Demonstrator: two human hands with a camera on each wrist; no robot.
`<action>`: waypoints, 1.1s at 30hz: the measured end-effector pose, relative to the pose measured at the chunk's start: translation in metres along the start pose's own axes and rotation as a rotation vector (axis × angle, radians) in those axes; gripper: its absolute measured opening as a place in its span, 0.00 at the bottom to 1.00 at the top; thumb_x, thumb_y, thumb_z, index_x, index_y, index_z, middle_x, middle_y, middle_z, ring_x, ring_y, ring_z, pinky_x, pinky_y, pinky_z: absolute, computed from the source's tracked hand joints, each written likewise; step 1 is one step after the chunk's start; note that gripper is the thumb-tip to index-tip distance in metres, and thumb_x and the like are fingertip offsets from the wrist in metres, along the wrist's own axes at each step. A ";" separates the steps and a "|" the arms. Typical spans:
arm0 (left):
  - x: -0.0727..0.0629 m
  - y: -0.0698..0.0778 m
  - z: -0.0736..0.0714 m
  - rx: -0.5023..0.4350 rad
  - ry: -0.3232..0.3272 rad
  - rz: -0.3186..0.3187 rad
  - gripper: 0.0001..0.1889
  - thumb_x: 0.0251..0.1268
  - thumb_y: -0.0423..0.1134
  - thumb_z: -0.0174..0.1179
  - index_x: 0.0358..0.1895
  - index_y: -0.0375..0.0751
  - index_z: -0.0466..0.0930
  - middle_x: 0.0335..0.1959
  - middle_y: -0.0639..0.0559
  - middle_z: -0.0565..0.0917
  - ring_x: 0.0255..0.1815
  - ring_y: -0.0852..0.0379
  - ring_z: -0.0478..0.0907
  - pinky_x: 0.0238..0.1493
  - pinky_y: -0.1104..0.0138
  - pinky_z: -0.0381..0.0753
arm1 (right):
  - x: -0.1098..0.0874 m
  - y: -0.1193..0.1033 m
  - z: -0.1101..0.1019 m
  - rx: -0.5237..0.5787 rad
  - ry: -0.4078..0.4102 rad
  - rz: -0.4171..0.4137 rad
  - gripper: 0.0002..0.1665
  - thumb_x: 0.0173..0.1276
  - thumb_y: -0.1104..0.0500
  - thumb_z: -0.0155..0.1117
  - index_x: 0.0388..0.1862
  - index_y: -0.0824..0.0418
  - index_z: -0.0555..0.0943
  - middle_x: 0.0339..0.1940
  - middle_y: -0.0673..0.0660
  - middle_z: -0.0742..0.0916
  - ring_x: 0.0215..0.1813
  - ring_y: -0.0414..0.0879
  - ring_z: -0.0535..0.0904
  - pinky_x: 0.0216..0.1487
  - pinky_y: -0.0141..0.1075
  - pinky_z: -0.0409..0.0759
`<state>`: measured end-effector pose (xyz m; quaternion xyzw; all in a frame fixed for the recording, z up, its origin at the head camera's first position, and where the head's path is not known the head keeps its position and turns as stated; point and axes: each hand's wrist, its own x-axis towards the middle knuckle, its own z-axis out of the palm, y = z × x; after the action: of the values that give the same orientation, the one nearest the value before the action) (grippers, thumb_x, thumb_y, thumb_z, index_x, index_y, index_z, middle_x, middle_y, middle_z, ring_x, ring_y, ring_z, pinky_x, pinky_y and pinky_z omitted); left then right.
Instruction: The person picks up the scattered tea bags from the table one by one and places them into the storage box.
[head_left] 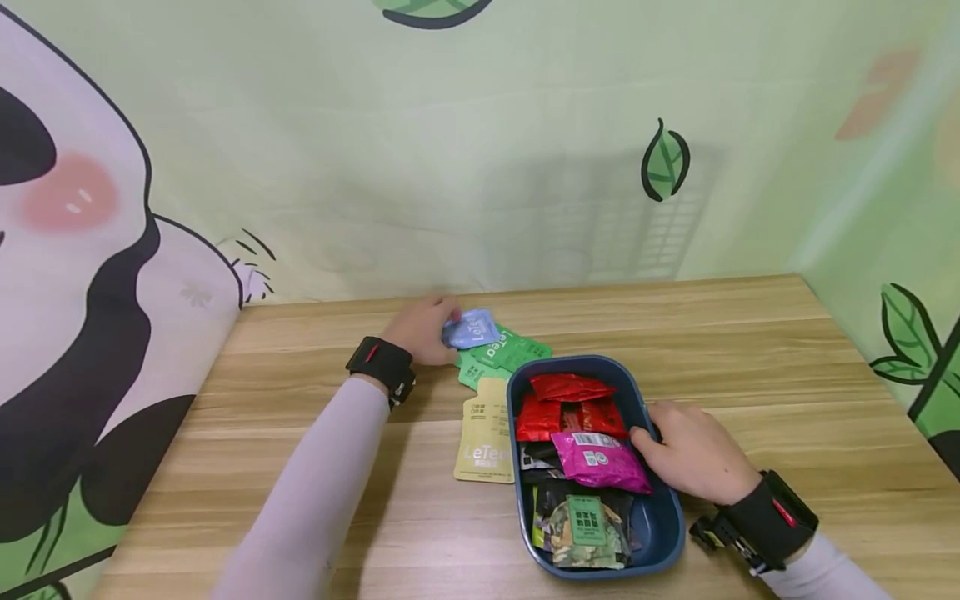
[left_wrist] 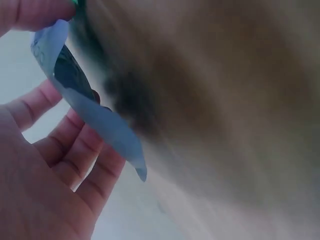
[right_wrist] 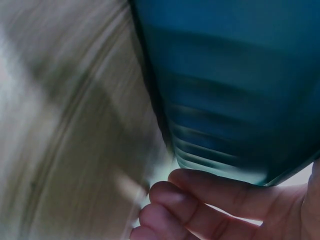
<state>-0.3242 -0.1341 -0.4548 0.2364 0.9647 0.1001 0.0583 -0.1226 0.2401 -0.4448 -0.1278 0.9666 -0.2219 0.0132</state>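
My left hand (head_left: 423, 332) pinches a light blue LeTea sachet (head_left: 474, 328) between thumb and fingers. In the left wrist view, the bent sachet (left_wrist: 102, 120) lies against the fingers. Beneath it, green LeTea sachets (head_left: 521, 350) overlap on the table. A pale yellow LeTea sachet (head_left: 480, 433) lies flat beside the blue plastic basket (head_left: 663, 533). My right hand (head_left: 697, 450) grips the basket's right side, its thumb over the rim and its fingers along the outer wall (right_wrist: 225, 90). Inside are red packets (head_left: 572, 387), a magenta packet (head_left: 600, 461) and a clear tea bag with a green label (head_left: 587, 521).
Everything stands on a wood-grain table (head_left: 750, 350). A pale green printed backdrop (head_left: 450, 167) rises behind its far edge, with a panda figure (head_left: 45, 292) at the left. Dark packets (head_left: 540, 462) lie partly hidden in the basket.
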 end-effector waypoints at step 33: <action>-0.072 0.138 -0.041 -0.127 0.311 0.538 0.25 0.53 0.48 0.67 0.56 0.43 0.78 0.45 0.51 0.76 0.38 0.58 0.71 0.39 0.68 0.73 | 0.002 -0.001 -0.001 0.019 -0.031 0.023 0.15 0.74 0.53 0.61 0.24 0.50 0.79 0.25 0.48 0.79 0.30 0.41 0.75 0.31 0.36 0.68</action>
<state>-0.2062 -0.0550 -0.3794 0.4607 0.8569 0.2067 -0.1040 -0.1243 0.2390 -0.4438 -0.1201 0.9655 -0.2288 0.0317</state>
